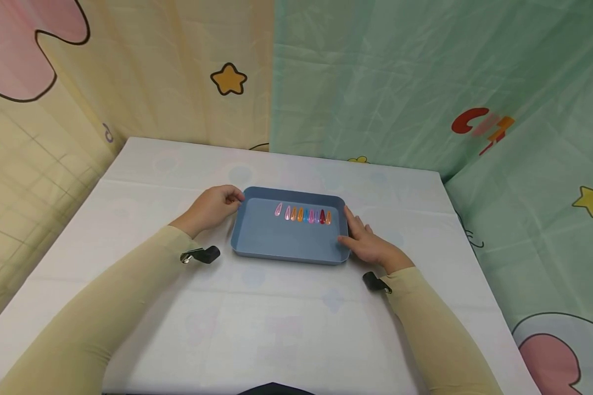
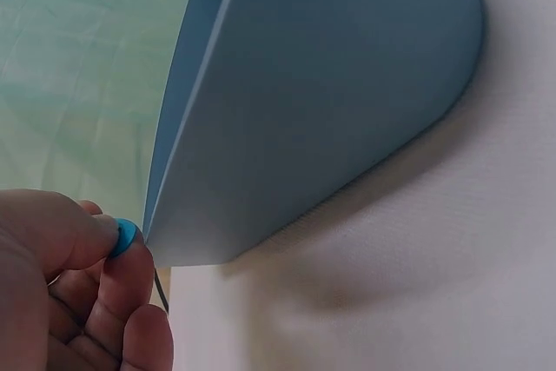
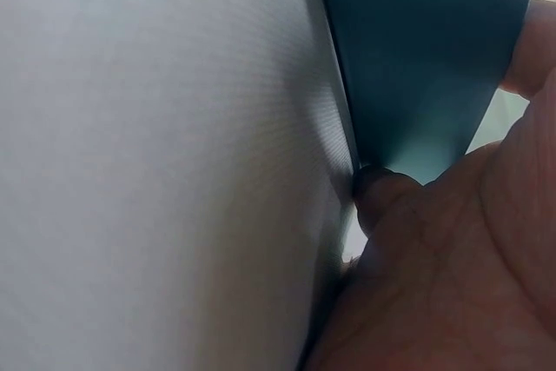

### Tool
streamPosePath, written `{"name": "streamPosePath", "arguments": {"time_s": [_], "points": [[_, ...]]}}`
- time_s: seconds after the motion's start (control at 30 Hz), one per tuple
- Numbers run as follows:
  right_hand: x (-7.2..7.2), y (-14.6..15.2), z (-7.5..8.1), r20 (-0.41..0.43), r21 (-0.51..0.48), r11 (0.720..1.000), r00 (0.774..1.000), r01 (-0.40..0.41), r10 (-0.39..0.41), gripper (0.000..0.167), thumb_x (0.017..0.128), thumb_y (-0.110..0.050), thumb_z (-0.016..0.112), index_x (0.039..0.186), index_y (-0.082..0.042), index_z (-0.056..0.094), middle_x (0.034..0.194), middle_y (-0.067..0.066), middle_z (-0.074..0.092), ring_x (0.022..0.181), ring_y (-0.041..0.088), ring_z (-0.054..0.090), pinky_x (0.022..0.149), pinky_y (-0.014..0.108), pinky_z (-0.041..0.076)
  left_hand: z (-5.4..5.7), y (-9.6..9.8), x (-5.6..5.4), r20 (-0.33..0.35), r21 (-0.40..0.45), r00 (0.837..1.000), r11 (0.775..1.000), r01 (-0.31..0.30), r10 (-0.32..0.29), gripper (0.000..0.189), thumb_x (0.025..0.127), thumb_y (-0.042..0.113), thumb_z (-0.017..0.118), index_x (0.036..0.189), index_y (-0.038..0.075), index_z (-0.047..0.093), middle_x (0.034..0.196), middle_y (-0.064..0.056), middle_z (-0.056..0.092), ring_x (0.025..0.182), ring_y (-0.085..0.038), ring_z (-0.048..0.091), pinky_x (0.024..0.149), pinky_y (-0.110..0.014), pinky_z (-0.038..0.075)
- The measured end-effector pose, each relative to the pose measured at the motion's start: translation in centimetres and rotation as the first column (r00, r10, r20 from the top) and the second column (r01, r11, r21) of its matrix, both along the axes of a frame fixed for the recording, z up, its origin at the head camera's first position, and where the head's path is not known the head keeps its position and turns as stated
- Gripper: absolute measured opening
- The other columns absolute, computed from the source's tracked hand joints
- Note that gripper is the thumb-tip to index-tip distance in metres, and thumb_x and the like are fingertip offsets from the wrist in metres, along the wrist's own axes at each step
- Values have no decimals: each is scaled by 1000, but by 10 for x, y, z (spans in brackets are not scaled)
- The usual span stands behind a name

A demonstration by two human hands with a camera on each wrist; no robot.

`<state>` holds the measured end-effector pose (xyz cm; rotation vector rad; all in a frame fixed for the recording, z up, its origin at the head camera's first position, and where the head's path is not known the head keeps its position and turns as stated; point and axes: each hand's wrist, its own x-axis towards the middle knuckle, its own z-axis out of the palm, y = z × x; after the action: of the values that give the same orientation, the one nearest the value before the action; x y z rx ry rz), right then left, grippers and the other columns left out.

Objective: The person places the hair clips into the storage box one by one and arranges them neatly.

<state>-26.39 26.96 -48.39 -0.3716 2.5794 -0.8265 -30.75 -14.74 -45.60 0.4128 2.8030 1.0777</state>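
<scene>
A shallow blue-grey tray (image 1: 281,241) lies on the white-covered table. Toward its far side, several snap hair clips (image 1: 305,215) stand in a row, pink, orange, blue, purple and red, the leftmost pink clip (image 1: 278,209) a little apart. My left hand (image 1: 215,207) is at the tray's far left corner. Between thumb and forefinger it pinches a small blue hair clip (image 2: 124,237), of which only a rounded end shows. My right hand (image 1: 370,244) holds the tray's right side, thumb over the rim and fingers along the outer wall (image 3: 417,58).
White cloth with faint prints covers the table (image 1: 277,329). Printed curtains (image 1: 375,82) hang behind it and along both sides. A black wrist mount (image 1: 202,255) sits at the left cuff, another mount (image 1: 375,281) at the right.
</scene>
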Motion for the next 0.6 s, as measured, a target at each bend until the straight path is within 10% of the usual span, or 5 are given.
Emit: {"name": "streamPosePath", "arguments": {"time_s": [0.6], "points": [[0, 0, 1, 5, -3, 1000, 1000, 3, -3, 88, 110, -40, 47, 168, -20, -16, 178, 14, -7, 163, 42, -11, 128, 61, -10, 1, 2, -1, -6, 11, 1000, 1000, 6, -6, 24, 104, 11, 57, 122, 4, 70, 114, -14, 72, 106, -29, 64, 96, -44, 50]]}}
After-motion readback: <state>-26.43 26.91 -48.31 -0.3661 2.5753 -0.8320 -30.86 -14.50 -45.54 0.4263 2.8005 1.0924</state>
